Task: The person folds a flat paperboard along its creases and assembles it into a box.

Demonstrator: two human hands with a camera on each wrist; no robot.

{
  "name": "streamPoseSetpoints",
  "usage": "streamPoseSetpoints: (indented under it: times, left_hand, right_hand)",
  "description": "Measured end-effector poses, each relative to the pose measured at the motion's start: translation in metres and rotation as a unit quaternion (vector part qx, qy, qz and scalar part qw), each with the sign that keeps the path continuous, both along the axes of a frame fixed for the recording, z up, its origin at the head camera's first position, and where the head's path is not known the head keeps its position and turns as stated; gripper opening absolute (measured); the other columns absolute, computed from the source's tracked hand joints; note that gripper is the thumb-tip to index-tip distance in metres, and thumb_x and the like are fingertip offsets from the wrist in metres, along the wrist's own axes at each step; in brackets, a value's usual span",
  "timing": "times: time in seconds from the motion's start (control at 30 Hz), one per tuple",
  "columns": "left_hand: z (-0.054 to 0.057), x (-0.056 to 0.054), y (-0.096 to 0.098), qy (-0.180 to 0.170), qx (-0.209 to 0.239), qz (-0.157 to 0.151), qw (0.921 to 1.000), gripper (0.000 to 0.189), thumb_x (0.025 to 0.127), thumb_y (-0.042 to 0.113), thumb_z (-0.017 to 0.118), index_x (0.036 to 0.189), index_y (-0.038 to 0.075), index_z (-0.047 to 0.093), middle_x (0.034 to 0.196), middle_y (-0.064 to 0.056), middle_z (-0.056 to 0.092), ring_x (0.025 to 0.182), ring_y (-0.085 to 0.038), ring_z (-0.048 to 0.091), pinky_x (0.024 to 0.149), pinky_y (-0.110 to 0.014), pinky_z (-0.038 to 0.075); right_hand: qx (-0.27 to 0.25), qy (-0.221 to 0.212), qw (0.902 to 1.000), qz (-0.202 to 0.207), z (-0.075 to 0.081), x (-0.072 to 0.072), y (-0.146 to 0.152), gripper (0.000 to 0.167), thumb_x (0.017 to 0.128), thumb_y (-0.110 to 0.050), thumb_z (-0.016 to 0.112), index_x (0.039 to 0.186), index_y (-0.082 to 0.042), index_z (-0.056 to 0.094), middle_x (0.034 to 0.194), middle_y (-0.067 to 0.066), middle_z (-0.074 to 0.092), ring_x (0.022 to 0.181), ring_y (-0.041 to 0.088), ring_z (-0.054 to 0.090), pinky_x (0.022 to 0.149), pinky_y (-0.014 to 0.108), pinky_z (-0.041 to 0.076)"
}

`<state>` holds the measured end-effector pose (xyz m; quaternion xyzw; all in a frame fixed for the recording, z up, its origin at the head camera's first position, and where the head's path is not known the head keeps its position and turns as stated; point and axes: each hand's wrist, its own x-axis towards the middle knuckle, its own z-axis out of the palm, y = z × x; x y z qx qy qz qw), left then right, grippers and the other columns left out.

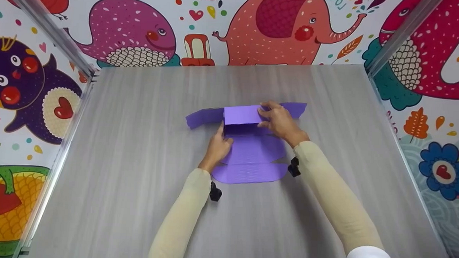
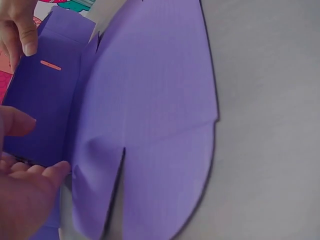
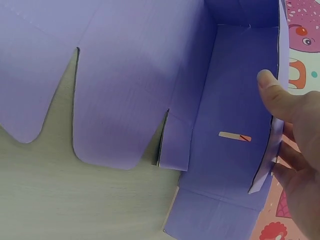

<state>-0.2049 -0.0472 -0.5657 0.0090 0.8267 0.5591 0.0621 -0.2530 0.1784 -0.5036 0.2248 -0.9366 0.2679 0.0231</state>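
A purple cardboard box [image 1: 248, 149], partly folded, lies on the table with its rear wall raised and a top strip [image 1: 242, 115] folded forward from it. My right hand [image 1: 282, 121] pinches the right end of that strip. In the right wrist view, its thumb [image 3: 274, 95] is on the inner side and the fingers are on the outer side. At the left end of the raised wall is my left hand [image 1: 217, 148], its fingers against the end and its thumb on the opening's side. The left wrist view shows its thumb [image 2: 19, 121] above the curled fingers [image 2: 37, 177].
Side flaps spread left [image 1: 205, 116] and right [image 1: 295, 109] from the rear wall. A rounded front flap [image 1: 250, 173] lies flat towards me. The wood-grain table [image 1: 135, 159] is bordered by metal posts and panels printed with cartoon animals.
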Motion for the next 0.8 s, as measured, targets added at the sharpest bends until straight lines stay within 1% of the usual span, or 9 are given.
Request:
streamPoseSetpoints:
  times: [0.17,0.37,0.57,0.67,0.73,0.8]
  left_hand:
    - [0.0017,0.0007,0.0008,-0.013,-0.014,0.0,0.9998,0.08,0.09,0.005,0.054,0.159,-0.003,0.014,0.159,-0.023,0.034,0.149,-0.033,0.034,0.125,-0.042,0.026]
    - [0.0021,-0.0002,-0.001,-0.012,-0.021,0.015,0.9996,0.08,0.09,0.007,0.056,0.159,-0.001,0.016,0.156,-0.024,0.038,0.146,-0.033,0.038,0.123,-0.043,0.029]
    - [0.0002,0.0008,-0.0013,-0.02,-0.011,0.025,0.9994,0.078,0.09,0.006,0.055,0.158,-0.001,0.018,0.155,-0.026,0.038,0.145,-0.035,0.039,0.122,-0.043,0.031]
    - [-0.0001,0.0019,-0.0026,-0.022,-0.002,0.039,0.999,0.076,0.091,0.005,0.055,0.158,-0.002,0.021,0.155,-0.026,0.039,0.145,-0.034,0.04,0.122,-0.042,0.031]
    - [0.001,0.0023,-0.0045,-0.02,0.006,0.055,0.9983,0.072,0.091,0.004,0.054,0.157,-0.002,0.025,0.154,-0.026,0.041,0.145,-0.035,0.041,0.122,-0.042,0.032]
    - [0.0039,0.0026,-0.0074,-0.013,0.014,0.076,0.9969,0.064,0.093,0.003,0.053,0.154,-0.002,0.033,0.152,-0.025,0.046,0.142,-0.036,0.045,0.12,-0.042,0.036]
  right_hand:
    - [0.003,0.001,1.0,-0.003,-0.0006,0.002,-0.0013,0.053,0.083,-0.017,0.08,0.129,0.001,0.062,0.138,0.021,0.059,0.131,0.039,0.055,0.11,0.049,0.045]
    - [0.004,-0.001,1.0,-0.004,-0.0005,0.0033,-0.0015,0.053,0.084,-0.018,0.08,0.13,0.001,0.061,0.139,0.021,0.058,0.132,0.039,0.054,0.111,0.049,0.045]
    - [0.006,0.001,1.0,-0.003,-0.0002,0.0025,-0.0001,0.053,0.083,-0.018,0.081,0.13,0.002,0.062,0.139,0.021,0.059,0.132,0.04,0.055,0.11,0.05,0.045]
    - [0.009,0.003,1.0,-0.001,0.0002,0.0021,-0.0001,0.053,0.083,-0.019,0.081,0.129,0.001,0.062,0.139,0.021,0.059,0.131,0.039,0.055,0.111,0.049,0.045]
    - [0.01,0.002,1.0,0.0,0.0009,0.0021,-0.0002,0.053,0.083,-0.019,0.081,0.129,0.001,0.062,0.139,0.021,0.059,0.131,0.04,0.055,0.11,0.05,0.045]
    - [0.008,-0.005,1.0,-0.001,0.0017,0.0019,-0.0001,0.054,0.083,-0.019,0.081,0.13,0.001,0.062,0.139,0.021,0.059,0.131,0.04,0.055,0.11,0.05,0.045]
